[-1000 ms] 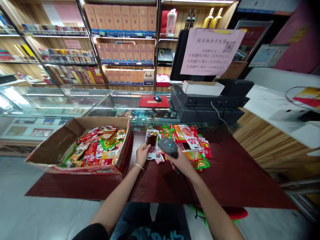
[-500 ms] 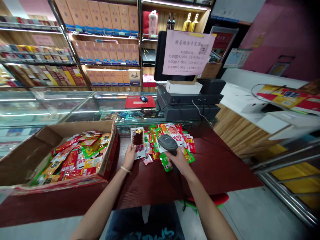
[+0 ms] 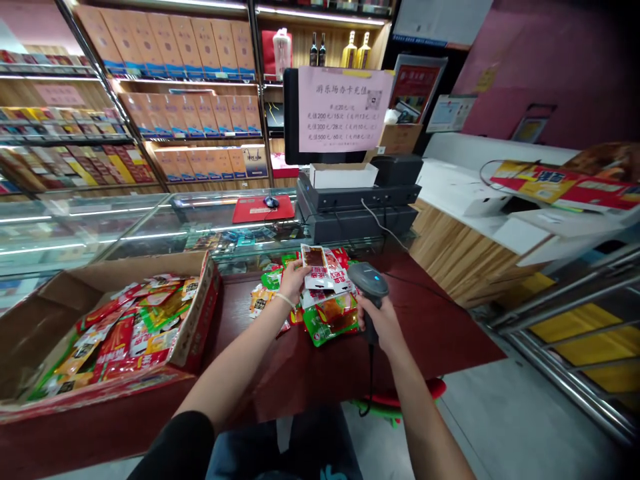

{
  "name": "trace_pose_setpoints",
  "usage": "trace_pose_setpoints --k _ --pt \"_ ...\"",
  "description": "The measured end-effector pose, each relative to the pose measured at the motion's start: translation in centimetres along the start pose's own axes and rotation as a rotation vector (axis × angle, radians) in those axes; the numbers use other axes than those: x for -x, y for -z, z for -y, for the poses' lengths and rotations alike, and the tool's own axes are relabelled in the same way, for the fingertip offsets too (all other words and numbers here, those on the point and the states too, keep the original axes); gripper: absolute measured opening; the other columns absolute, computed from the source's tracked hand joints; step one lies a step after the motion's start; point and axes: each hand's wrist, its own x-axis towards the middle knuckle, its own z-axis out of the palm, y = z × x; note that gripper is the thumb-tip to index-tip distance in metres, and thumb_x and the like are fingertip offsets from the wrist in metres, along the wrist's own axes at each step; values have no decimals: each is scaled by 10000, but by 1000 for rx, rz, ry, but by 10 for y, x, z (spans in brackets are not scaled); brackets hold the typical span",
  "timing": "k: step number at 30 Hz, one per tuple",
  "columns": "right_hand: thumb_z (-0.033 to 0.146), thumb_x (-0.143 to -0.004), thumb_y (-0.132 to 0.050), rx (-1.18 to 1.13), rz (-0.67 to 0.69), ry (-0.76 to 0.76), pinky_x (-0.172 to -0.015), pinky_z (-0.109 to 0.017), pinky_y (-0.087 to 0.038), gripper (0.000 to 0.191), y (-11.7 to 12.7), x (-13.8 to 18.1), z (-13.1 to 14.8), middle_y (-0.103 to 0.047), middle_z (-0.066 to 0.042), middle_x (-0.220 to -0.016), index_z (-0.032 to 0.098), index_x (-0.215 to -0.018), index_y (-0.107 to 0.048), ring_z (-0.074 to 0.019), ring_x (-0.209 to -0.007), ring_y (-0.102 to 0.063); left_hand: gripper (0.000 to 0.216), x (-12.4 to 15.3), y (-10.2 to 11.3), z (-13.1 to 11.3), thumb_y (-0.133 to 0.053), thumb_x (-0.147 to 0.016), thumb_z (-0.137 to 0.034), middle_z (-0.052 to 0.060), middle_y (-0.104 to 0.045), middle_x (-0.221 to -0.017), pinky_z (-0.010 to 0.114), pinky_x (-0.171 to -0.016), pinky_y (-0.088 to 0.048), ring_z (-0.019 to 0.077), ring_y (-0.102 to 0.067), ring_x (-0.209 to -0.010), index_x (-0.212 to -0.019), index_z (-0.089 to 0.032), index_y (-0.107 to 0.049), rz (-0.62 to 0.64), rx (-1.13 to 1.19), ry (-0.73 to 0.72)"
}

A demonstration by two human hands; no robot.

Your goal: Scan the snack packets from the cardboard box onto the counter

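My left hand [image 3: 293, 281] pinches a white snack packet [image 3: 316, 259] with a brown window, over a loose pile of packets on the dark red counter [image 3: 420, 313]. In my right hand [image 3: 381, 319] is a grey barcode scanner [image 3: 369, 281], its blue light lit and its cable hanging down. The scanner's head is just right of the pile. A green packet [image 3: 333, 319] lies at the pile's near side, and an orange-and-white packet [image 3: 260, 301] lies at its left. The pile partly hides the packets beneath.
A cardboard box [image 3: 200, 313] full of snack packets stands at the left. Behind the pile is a glass display case [image 3: 150, 230] with a red mouse pad [image 3: 240, 210]. A monitor [image 3: 292, 120] bearing a pink sign stands on a dark cash drawer [image 3: 357, 225]. A metal railing [image 3: 560, 363] is at the right.
My left hand has carried the white packet rightward onto the pile. My right hand has moved the scanner right, off the pile's middle, and its blue light now shows. The view has shifted slightly.
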Motion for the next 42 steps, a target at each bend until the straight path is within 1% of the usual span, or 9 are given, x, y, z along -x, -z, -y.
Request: trace_pose_setpoints --k 4,12,16,19,24,27,31,35,42 --pt "451 -717 -771 -26 -12 -11 -331 -193 -377 376 8 1 0 -540 78 -510 213 -830 -503 -92 -364 -474 572 1 -16 10 -697 -697 -109 16 -672 -783 249 -570 -511 137 -650 -606 -1227 -170 -490 -26 37 73" --pt "439 -733 -766 -23 -8 9 -330 -192 -383 367 9 2 -3 -539 71 -522 208 -750 -480 -87 -368 -479 578 14 -20 13 -616 -728 -84 91 -631 -1245 305 -907 -498 208 -626 -1087 -1285 -196 -514 146 -93 -209" --pt "437 -732 -766 -25 16 13 -332 -195 -380 351 2 4 1 -531 78 -514 210 -793 -504 -90 -366 -472 493 17 -9 2 -621 -754 -101 115 -559 -1362 327 -1007 -434 240 -510 -1269 -1237 -186 -569 83 -157 -217" --pt "438 -744 -751 -4 49 20 -335 -198 -377 328 -6 6 5 -529 71 -514 210 -768 -516 -91 -369 -469 424 22 2 -12 -649 -767 -128 127 -553 -1363 336 -998 -437 237 -523 -1252 -1184 -186 -598 25 -148 -209" --pt "455 -739 -743 73 100 0 -335 -224 -376 333 -33 4 11 -527 45 -480 209 -683 -527 -104 -353 -455 291 42 31 -46 -681 -781 -208 100 -638 -1182 303 -851 -505 184 -634 -1001 -1067 -183 -633 66 -86 -254" --pt "476 -737 -743 107 167 -8 -331 -233 -360 365 -59 1 12 -515 34 -447 206 -629 -523 -110 -341 -449 271 62 59 -74 -709 -768 -242 84 -671 -1078 300 -832 -506 176 -637 -925 -1027 -178 -661 124 -234 -369" --pt "475 -731 -754 134 278 -18 -338 -237 -367 361 -106 0 8 -521 29 -461 197 -635 -544 -113 -350 -462 245 89 114 -116 -710 -771 -269 75 -699 -1016 315 -869 -492 194 -640 -907 -995 -170 -697 136 -528 -531" --pt "486 -744 -740 143 424 -10 -338 -241 -387 344 -159 0 -2 -509 32 -446 192 -686 -572 -115 -346 -455 249 107 185 -155 -706 -766 -282 67 -709 -1013 316 -866 -493 209 -650 -913 -992 -178 -709 -38 -718 -619" --pt "485 -725 -740 158 620 -54 -323 -219 -385 351 -251 -1 -23 -509 60 -484 186 -793 -569 -100 -339 -455 237 115 317 -194 -740 -710 -315 60 -735 -916 290 -802 -513 208 -678 -844 -911 -190 -729 -320 -903 -583"
